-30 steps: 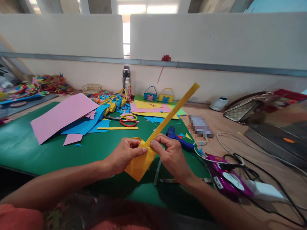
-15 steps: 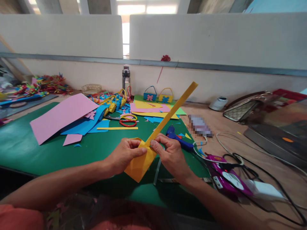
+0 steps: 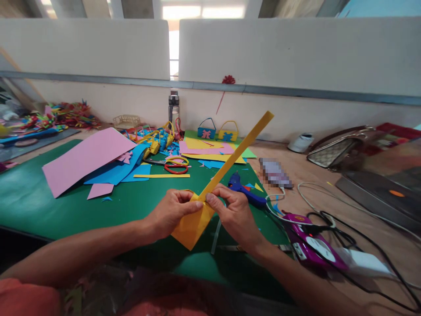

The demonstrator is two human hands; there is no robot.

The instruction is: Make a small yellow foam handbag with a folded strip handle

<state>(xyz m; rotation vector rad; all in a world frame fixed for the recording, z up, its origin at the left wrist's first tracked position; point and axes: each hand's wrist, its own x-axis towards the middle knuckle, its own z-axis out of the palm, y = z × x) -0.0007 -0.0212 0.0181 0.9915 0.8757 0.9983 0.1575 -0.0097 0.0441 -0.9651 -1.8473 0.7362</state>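
A small yellow foam-sheet bag [image 3: 190,228] is held tilted above the green mat [image 3: 141,202]. My left hand [image 3: 171,213] pinches its upper edge, thumb in front. From the rim a long yellow strip [image 3: 240,151] sticks up to the right. My right hand [image 3: 232,213] pinches the strip's lower end against the bag's right edge, thumb and fingers together. Whether the strip is stuck to the bag cannot be told. Just beyond my right hand lies a blue glue gun [image 3: 246,191], and a clear glue stick [image 3: 216,235] lies below it.
Scissors [image 3: 176,165], a loose yellow strip [image 3: 162,176] and pink sheets [image 3: 87,160] lie ahead. Two finished little bags [image 3: 206,133] stand by the wall. To the right are a phone [image 3: 275,172], a purple power strip [image 3: 311,243] with cables, and a handbag [image 3: 332,153].
Both hands keep the same grip on the bag and strip. The view has shifted very slightly; nothing else has visibly moved.
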